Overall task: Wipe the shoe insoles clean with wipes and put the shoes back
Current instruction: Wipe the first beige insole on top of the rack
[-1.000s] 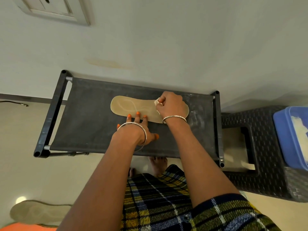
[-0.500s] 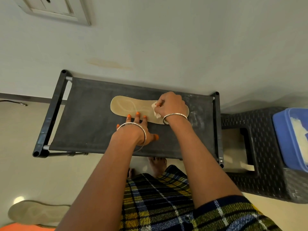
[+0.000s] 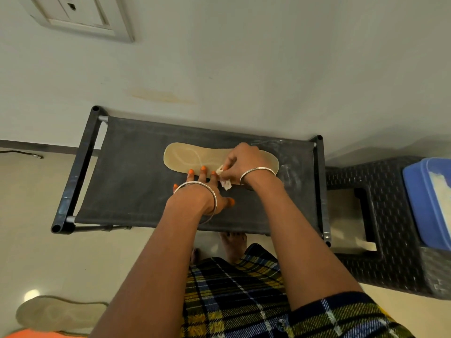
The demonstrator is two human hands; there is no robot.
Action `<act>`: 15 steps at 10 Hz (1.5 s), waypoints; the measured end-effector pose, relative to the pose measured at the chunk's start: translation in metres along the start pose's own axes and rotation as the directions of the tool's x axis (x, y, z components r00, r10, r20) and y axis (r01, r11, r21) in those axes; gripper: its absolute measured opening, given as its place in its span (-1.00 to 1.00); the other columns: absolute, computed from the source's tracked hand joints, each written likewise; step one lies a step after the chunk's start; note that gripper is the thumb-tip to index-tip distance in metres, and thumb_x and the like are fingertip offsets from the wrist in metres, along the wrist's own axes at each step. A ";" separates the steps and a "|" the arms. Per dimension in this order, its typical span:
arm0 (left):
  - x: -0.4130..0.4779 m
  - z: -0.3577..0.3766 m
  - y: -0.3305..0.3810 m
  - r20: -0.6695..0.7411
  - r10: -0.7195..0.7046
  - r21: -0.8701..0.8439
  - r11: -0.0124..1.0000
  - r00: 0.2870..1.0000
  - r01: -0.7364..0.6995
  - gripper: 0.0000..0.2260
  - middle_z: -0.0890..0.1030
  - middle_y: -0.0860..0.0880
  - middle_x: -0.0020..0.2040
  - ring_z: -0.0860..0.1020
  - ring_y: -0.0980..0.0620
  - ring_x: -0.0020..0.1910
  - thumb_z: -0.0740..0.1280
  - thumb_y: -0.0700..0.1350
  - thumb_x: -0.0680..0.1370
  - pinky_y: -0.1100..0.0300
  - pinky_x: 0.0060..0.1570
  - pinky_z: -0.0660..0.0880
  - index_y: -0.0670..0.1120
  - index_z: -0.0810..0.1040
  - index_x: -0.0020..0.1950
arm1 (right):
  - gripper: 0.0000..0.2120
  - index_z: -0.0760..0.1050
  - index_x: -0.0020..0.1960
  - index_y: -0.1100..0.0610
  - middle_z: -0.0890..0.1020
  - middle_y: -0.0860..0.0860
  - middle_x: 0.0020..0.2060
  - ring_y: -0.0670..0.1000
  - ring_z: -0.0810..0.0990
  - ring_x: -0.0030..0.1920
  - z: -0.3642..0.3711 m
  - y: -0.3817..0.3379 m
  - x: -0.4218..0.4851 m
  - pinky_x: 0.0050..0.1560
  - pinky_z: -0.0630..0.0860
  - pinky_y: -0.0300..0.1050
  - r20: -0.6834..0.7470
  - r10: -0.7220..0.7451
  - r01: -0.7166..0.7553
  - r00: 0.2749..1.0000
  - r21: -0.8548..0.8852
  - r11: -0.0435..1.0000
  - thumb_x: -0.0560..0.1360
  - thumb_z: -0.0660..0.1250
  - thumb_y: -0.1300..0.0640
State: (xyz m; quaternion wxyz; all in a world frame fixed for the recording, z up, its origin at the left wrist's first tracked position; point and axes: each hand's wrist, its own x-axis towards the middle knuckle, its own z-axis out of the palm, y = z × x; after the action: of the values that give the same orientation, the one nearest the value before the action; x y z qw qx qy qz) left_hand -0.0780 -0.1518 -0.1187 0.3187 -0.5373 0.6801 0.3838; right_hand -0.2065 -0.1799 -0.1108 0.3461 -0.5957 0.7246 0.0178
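Note:
A tan insole (image 3: 192, 156) lies flat on the dark fabric top of a low rack (image 3: 127, 186). My left hand (image 3: 202, 191) rests with straight fingers spread, its fingertips pressing the insole's near edge. My right hand (image 3: 240, 163) lies over the insole's right half and pinches a small crumpled white wipe (image 3: 224, 178) against its near edge. A second insole (image 3: 56, 313) lies on the floor at the lower left.
A dark woven plastic stool (image 3: 390, 230) stands right of the rack, carrying a blue tub (image 3: 424, 203) with white contents. The wall runs behind the rack, with a switch plate (image 3: 78, 15) at the upper left. My bare feet (image 3: 233, 245) stand just under the rack's front edge.
My right hand has slid the wipe from the middle of the insole down toward its near edge, beside my left fingertips. My left hand has kept its place.

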 end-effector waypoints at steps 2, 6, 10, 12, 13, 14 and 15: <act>0.001 -0.001 0.001 0.008 -0.012 0.000 1.000 1.000 0.012 -0.21 -0.35 -0.03 0.56 -0.30 -0.20 0.53 0.13 0.29 0.58 -0.25 0.49 -0.05 0.02 -0.29 0.57 | -0.96 0.62 -0.07 0.00 0.68 -0.04 -0.12 0.02 0.61 -0.08 0.007 0.006 0.004 -0.20 0.42 -0.15 -0.361 0.128 -0.076 0.924 0.157 0.985 0.48 0.44 0.09; -0.002 -0.002 -0.003 0.020 0.008 -0.001 1.000 1.000 -0.008 -0.22 -0.36 -0.04 0.55 -0.31 -0.20 0.53 0.11 0.29 0.58 -0.24 0.49 -0.05 0.01 -0.29 0.57 | -0.92 0.68 -0.29 0.08 0.70 0.01 -0.31 0.06 0.69 -0.22 -0.017 0.023 0.002 -0.08 0.65 -0.06 -0.182 0.177 -0.146 0.967 0.169 0.975 0.27 0.50 0.07; -0.002 -0.002 -0.002 0.025 0.001 0.008 1.000 1.000 -0.001 -0.22 -0.37 -0.05 0.55 -0.32 -0.21 0.52 0.12 0.27 0.59 -0.26 0.48 -0.05 0.01 -0.29 0.57 | -0.86 0.70 -0.16 0.09 0.70 -0.02 -0.22 -0.02 0.65 -0.18 -0.014 0.024 0.002 -0.04 0.61 -0.05 -0.254 0.034 0.026 0.967 0.229 0.973 0.33 0.58 0.06; -0.002 -0.002 -0.002 0.024 -0.010 -0.004 1.000 1.000 0.010 -0.22 -0.37 -0.05 0.55 -0.32 -0.20 0.52 0.13 0.27 0.59 -0.25 0.49 -0.06 0.00 -0.29 0.57 | -0.84 0.57 -0.15 -0.02 0.69 -0.01 -0.17 0.03 0.67 -0.12 -0.005 0.021 0.006 0.03 0.61 -0.02 -0.275 0.070 -0.030 0.959 0.148 0.989 0.37 0.54 0.14; 0.000 -0.001 -0.003 0.016 -0.015 0.008 1.000 1.000 0.015 -0.22 -0.36 -0.05 0.55 -0.32 -0.20 0.52 0.12 0.27 0.59 -0.25 0.49 -0.06 0.00 -0.29 0.57 | -0.83 0.57 -0.15 -0.04 0.69 -0.01 -0.16 0.07 0.66 -0.11 0.004 0.015 0.007 0.02 0.62 0.01 -0.272 0.099 -0.068 0.957 0.119 0.990 0.36 0.55 0.07; -0.001 -0.001 -0.001 0.008 -0.015 0.001 1.000 1.000 0.015 -0.21 -0.35 -0.05 0.55 -0.32 -0.20 0.53 0.14 0.26 0.59 -0.24 0.49 -0.06 0.00 -0.30 0.57 | -0.91 0.65 -0.09 0.01 0.70 0.00 -0.14 0.06 0.66 -0.09 0.006 0.007 0.007 0.04 0.62 0.02 -0.227 0.030 -0.012 0.973 0.080 0.997 0.42 0.51 0.07; -0.001 -0.001 -0.002 -0.012 -0.017 -0.030 0.999 1.000 0.017 -0.18 -0.33 -0.03 0.56 -0.31 -0.17 0.53 0.16 0.27 0.58 -0.22 0.49 -0.06 -0.01 -0.32 0.56 | -0.90 0.71 -0.13 0.08 0.72 0.00 -0.21 0.02 0.68 -0.15 0.009 -0.004 0.004 0.05 0.63 -0.02 -0.082 -0.081 0.085 0.993 0.044 0.995 0.36 0.57 0.14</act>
State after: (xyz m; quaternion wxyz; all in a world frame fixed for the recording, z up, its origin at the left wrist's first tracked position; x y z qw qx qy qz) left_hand -0.0761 -0.1523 -0.1177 0.3095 -0.5501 0.6716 0.3880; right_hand -0.1993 -0.1808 -0.1185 0.3313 -0.6172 0.7126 -0.0380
